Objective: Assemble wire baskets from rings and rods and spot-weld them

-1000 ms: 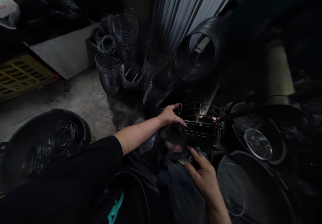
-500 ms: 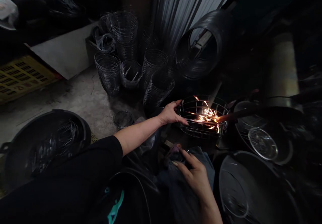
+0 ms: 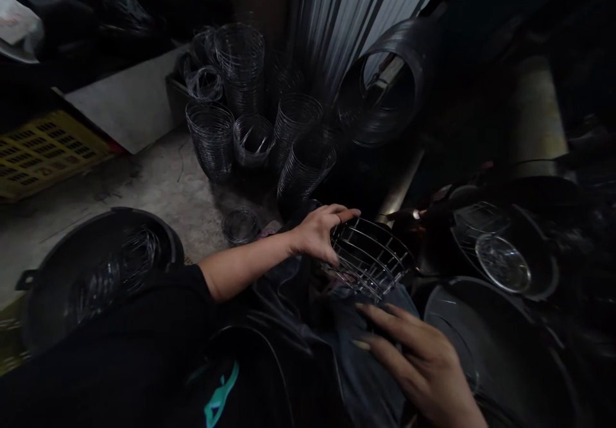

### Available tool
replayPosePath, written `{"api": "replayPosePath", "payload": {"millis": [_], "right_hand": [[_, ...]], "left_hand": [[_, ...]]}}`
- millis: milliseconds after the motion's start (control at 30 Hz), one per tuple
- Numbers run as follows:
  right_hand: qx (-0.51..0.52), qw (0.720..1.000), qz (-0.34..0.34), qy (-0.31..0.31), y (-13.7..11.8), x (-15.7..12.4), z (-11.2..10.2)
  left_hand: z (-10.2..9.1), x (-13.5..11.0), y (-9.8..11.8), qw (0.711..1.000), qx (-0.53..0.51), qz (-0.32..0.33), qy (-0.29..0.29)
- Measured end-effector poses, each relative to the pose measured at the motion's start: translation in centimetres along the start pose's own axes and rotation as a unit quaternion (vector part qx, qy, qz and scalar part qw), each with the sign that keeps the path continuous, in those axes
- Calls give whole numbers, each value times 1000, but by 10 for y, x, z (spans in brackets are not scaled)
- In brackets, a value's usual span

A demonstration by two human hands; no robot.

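Note:
A round wire basket [image 3: 373,251] is tilted above my lap, made of curved metal wires with short cross wires. My left hand [image 3: 320,229] grips its left rim, thumb on the near side and fingers along the far side. Just in front of the basket, my right hand [image 3: 414,351] hangs over the denim on my knee with its fingers apart and nothing in them. Beyond the basket's right side is the dark tip of a welding machine's electrode arm [image 3: 409,215], with a small glow at its end and a gap between it and the basket.
Stacks of wire rings [image 3: 212,136] stand on the floor ahead, with a large wire coil [image 3: 385,88] behind. Black basins [image 3: 481,312] sit at my right, and another basin [image 3: 62,255] holding wire pieces is at left. A yellow crate [image 3: 52,152] lies far left.
The bright sparks at the electrode are gone. My left hand has drawn the wire basket toward me and tilted it. My right hand has moved right and opened its fingers.

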State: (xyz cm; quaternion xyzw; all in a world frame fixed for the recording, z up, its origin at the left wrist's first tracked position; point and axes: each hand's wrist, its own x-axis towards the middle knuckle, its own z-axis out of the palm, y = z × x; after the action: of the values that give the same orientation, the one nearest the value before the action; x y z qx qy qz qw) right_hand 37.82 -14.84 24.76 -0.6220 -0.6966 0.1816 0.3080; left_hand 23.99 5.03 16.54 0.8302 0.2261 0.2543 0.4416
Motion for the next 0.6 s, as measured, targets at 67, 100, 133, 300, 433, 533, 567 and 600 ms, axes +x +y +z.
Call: {"api": "replayPosePath", "payload": {"millis": [67, 100, 133, 300, 433, 533, 567, 600], "right_hand": [[47, 996, 46, -64, 1, 16, -4], [54, 993, 70, -82, 4, 24, -4], [41, 991, 90, -87, 8, 32, -3], [-225, 969, 68, -75, 24, 38, 10], [-330, 943, -26, -27, 32, 27, 18], [-285, 955, -70, 46, 41, 25, 16], [-266, 958, -79, 68, 45, 26, 15], [-252, 960, -88, 87, 48, 28, 13]], "left_hand": [[2, -9, 14, 999, 47, 4, -11], [3, -11, 19, 998, 60, 8, -17], [5, -12, 22, 997, 69, 12, -23], [8, -8, 30, 995, 94, 18, -14], [7, 0, 33, 995, 95, 16, -14], [8, 8, 36, 996, 88, 15, -11], [9, 11, 36, 996, 85, 16, -9], [10, 14, 37, 996, 83, 18, -6]]}}
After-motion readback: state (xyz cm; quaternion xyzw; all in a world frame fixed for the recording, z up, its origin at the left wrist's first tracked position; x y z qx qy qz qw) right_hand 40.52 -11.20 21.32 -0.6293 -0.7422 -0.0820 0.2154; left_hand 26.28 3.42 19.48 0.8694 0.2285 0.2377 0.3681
